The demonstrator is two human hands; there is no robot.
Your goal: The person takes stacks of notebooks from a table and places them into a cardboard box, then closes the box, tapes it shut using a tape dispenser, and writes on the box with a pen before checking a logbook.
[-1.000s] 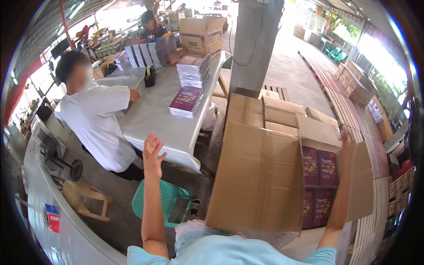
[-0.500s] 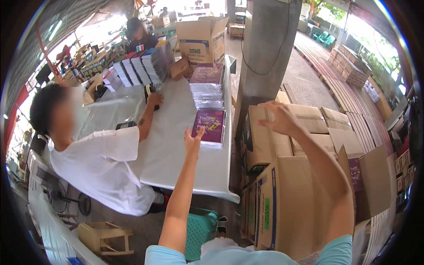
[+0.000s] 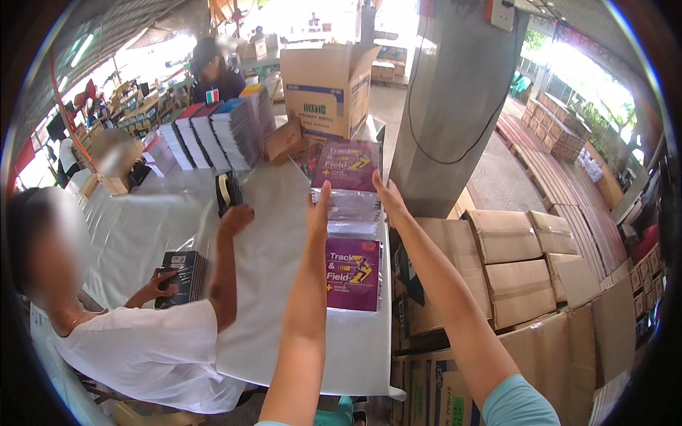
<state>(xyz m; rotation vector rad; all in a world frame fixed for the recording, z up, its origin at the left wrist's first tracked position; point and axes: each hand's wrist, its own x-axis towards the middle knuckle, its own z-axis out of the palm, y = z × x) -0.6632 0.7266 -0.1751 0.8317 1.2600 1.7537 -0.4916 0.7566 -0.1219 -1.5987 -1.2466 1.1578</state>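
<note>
A tall stack of purple spiral notebooks [image 3: 347, 162] rises near the table's right edge. My left hand [image 3: 318, 204] is pressed to its left side with the thumb up, and my right hand [image 3: 389, 200] clasps the right side, so the stack sits between both palms. Some of my fingers are hidden along its sides. Closer to me lies another pile of purple notebooks [image 3: 353, 275], touched by neither hand. Behind the tall stack, an open carton [image 3: 325, 96] stands beside a small brown box [image 3: 283, 140].
At left, a co-worker in a white shirt [image 3: 142, 341] has one hand on dark notebooks [image 3: 183, 275] and the other by a black tape dispenser [image 3: 227, 193]. Rows of notebooks [image 3: 231, 135] stand farther back. A concrete pillar [image 3: 444, 106] and stacked cartons [image 3: 515, 284] border the table's right.
My left hand has gone from the near pile to the far stack. My right hand has come in from over the cartons to that stack's right side. The view has shifted.
</note>
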